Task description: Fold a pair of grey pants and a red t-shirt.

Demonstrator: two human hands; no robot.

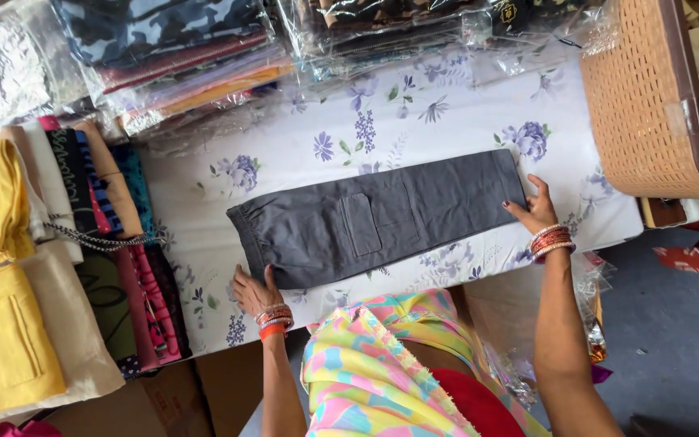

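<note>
Floral-printed table cover [446, 105] bearing folded grey trousers [382, 217] laid flat across its middle, pocket upward; stacks of folded garments [58, 267] at left, woven basket [649, 105] at right. Left hand [254, 291], fingers spread, presses the waistband end; right hand [534, 209], open, rests at the hem end

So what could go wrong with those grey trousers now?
The grey trousers lie flat, with the left hand at the waist end near the table's front edge, so they might slide off. The right hand only touches the leg end, so it could wrinkle. The stacked clothes beside them could get knocked.
</note>
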